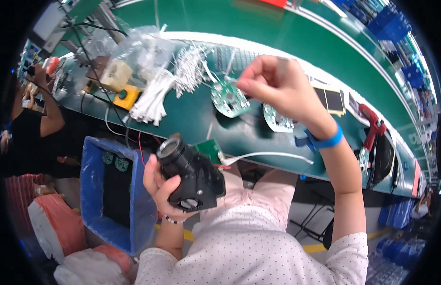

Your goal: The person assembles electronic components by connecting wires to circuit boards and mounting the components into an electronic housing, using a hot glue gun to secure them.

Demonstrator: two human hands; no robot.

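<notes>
My left hand (162, 192) is closed around a black housing with a lens-like barrel (194, 178), tilted up and held just in front of the bench edge. Behind the housing shows a green circuit board (210, 151), and a white cable (272, 155) runs from there to the right. Over the bench, my right hand (279, 88) is raised with thumb and index finger pinched together. What the pinch holds, if anything, is too small to make out. Close to those fingertips lies a rounded circuit board (230, 99); a second circuit board (276, 118) sits partly under my right hand.
Bundles of white cables (154, 97) lie at the bench's left, beside a yellow box with a green button (126, 97). A blue bin (143, 209) with circuit boards stands below left. A red-handled tool (371, 126) lies on the right. Another person (37, 128) works at far left.
</notes>
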